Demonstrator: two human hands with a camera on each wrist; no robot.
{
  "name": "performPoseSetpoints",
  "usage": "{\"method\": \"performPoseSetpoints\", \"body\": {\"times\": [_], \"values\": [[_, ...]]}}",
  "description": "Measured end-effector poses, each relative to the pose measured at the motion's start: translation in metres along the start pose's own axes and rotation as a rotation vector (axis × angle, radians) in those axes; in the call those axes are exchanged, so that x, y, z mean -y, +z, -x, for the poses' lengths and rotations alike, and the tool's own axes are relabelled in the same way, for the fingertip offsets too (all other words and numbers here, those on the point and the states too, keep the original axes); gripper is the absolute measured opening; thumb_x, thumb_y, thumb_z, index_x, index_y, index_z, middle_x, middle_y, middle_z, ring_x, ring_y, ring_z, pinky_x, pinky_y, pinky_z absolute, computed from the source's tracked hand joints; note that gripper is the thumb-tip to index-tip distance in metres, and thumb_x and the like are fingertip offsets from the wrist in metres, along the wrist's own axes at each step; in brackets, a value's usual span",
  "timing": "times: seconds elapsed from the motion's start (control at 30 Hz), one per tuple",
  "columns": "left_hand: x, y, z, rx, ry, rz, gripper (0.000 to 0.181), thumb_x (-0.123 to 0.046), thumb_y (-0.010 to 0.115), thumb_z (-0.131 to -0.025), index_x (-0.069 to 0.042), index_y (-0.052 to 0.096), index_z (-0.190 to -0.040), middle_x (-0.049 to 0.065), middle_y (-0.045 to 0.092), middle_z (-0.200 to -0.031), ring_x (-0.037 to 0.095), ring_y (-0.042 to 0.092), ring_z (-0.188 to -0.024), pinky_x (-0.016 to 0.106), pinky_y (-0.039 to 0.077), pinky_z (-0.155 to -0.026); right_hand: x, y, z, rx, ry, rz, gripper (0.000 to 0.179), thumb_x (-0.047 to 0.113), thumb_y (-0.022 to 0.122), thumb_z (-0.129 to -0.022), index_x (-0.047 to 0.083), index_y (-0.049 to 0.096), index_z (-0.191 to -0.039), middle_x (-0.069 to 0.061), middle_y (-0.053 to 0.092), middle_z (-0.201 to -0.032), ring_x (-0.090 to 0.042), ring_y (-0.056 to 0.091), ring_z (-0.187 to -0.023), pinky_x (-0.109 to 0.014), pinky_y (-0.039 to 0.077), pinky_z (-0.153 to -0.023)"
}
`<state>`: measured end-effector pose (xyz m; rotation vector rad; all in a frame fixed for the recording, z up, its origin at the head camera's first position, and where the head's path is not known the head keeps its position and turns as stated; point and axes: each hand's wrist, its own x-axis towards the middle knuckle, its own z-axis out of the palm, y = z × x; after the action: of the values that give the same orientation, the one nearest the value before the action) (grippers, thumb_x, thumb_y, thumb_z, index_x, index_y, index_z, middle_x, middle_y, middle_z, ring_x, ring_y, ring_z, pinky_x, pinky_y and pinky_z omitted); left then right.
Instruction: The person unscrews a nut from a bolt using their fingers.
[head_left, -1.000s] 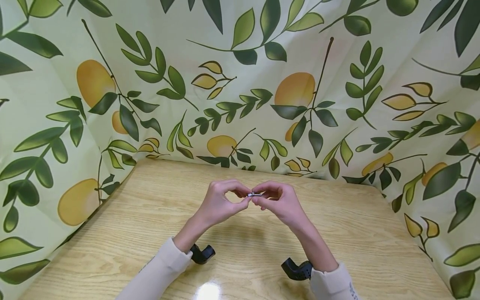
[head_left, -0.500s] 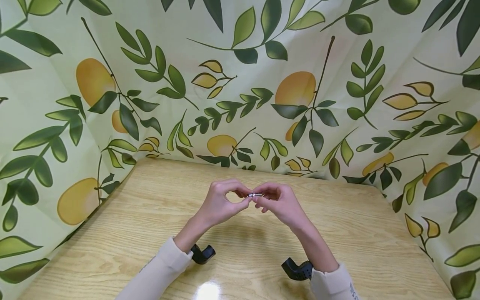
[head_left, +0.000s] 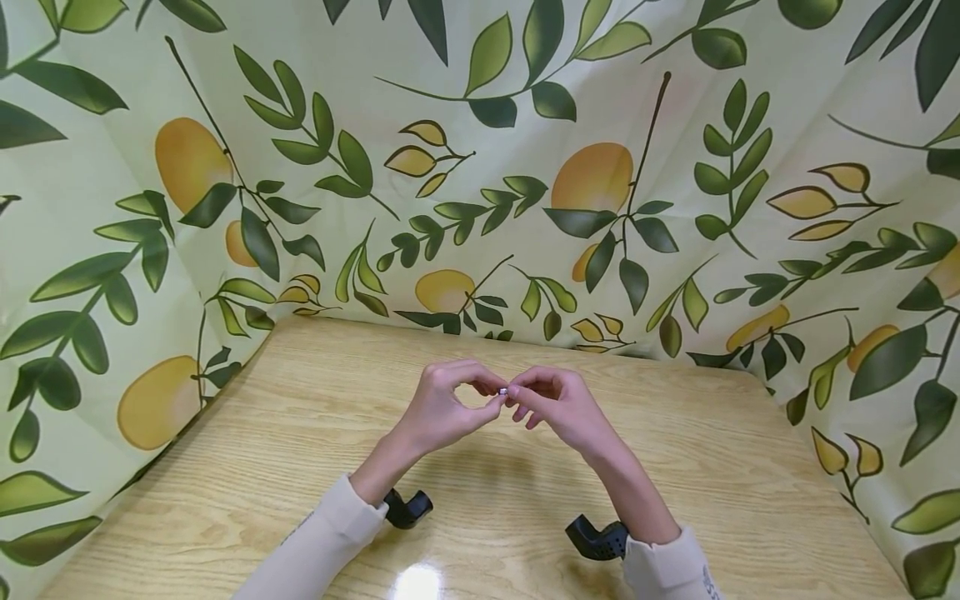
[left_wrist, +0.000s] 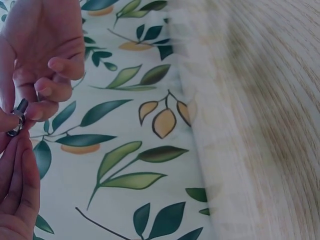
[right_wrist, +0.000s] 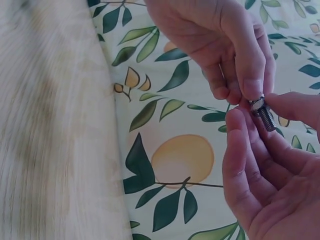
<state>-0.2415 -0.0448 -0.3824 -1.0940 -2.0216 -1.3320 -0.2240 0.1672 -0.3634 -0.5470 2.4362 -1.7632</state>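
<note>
Pinched a metal bolt (right_wrist: pixel 264 114) with left hand (head_left: pixel 438 408) and right hand (head_left: pixel 557 404) together above the table (head_left: pixel 300 425); looked plainly threaded in the right wrist view, just a silvery glint from the head.

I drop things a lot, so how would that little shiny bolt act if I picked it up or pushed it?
The bolt looks like metal, so it's probably stiff and heavy for its size. Its round shaft would likely roll if pushed, perhaps unevenly, since it has a wider part. Its ridges may help gripping.
</note>
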Motion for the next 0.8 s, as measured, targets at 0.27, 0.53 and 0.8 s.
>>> {"method": "performPoseSetpoints", "body": {"times": [0.27,0.53,0.8], "values": [[0.0003,0.0032,-0.0014,0.0,-0.017,-0.012,0.014,-0.002,0.081,-0.082,-0.009,0.079,-0.093,0.001,0.079,-0.088,0.013,0.071,-0.078,0.023,0.06,-0.074,0.0032,0.0006,0.0008,-0.06,-0.044,-0.011,0.024,0.009,0.077,-0.092,-0.004,0.07,-0.11,-0.02,0.073,-0.099,-0.018,0.073,-0.077,-0.033,0.063,-0.067],[-0.0008,0.0036,-0.0003,0.004,-0.016,-0.007,0.012,-0.001,0.08,-0.084,-0.008,0.079,-0.093,0.002,0.079,-0.088,0.016,0.073,-0.079,0.024,0.061,-0.075,0.0007,0.0001,-0.0003,0.013,0.02,0.016,0.028,0.024,0.066,-0.102,-0.002,0.071,-0.111,-0.018,0.074,-0.098,-0.02,0.072,-0.077,-0.033,0.063,-0.069],[-0.0005,0.0034,-0.0002,0.003,0.013,-0.044,0.012,-0.003,0.081,-0.085,-0.008,0.08,-0.096,0.002,0.079,-0.09,0.015,0.073,-0.081,0.022,0.06,-0.077,0.0015,0.0008,-0.0005,-0.013,0.02,0.003,0.024,0.019,0.07,-0.098,-0.003,0.071,-0.108,-0.021,0.074,-0.1,-0.019,0.072,-0.077,-0.033,0.062,-0.068]]}}
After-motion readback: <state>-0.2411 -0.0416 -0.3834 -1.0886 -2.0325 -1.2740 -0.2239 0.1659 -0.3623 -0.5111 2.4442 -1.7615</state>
